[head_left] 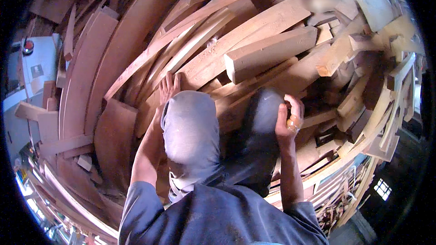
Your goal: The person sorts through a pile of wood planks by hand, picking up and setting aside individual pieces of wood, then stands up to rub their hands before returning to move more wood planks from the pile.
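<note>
The wood pile (pixel 254 59) filled pretty much the whole view, planks and offcuts stacked every which way. The left hand (pixel 169 87) lay flat on a long plank (pixel 150 54) in the middle of the heap, fingers spread apart. The right hand (pixel 290 118) was up by a thick squared beam (pixel 268 53), fingers curled in together, holding nothing I could see. Grey-trousered knees (pixel 190 127) sat between the arms.

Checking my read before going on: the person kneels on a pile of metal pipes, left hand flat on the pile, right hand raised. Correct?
Not quite. The head view shows a pile of wooden planks, not metal pipes. The left hand lies flat on it and the right hand is raised.
</note>
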### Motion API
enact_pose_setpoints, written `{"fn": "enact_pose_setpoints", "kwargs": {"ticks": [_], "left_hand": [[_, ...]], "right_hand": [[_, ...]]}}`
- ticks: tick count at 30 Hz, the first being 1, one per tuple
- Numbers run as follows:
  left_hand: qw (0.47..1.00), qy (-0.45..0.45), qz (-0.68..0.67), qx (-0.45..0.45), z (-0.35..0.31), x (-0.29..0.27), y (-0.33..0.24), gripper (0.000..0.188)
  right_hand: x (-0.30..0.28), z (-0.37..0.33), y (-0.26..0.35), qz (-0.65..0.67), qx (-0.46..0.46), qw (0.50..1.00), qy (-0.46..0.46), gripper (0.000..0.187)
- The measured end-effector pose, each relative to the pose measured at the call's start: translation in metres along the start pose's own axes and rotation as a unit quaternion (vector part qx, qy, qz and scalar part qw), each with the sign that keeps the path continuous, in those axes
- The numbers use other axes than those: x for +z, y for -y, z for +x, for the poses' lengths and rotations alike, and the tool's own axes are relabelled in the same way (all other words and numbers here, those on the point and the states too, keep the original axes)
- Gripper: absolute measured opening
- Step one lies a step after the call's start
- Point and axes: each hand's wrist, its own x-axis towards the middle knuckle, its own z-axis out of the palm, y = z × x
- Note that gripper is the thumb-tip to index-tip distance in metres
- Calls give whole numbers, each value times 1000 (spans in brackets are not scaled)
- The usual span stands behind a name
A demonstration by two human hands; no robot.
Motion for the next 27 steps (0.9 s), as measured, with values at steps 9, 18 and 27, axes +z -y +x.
{"fn": "enact_pose_setpoints", "kwargs": {"ticks": [9, 18, 27], "left_hand": [[995, 95, 9, -19, 11, 3, 5, 77], [996, 38, 84, 8, 12, 29, 23, 74], [994, 109, 3, -12, 19, -33, -16, 82]], "right_hand": [[-2, 1, 0, 11, 45, 999, -10, 27], [-2, 6, 5, 20, 47, 999, -8, 26], [-3, 6, 1, -4, 95, 995, 0, 27]]}}
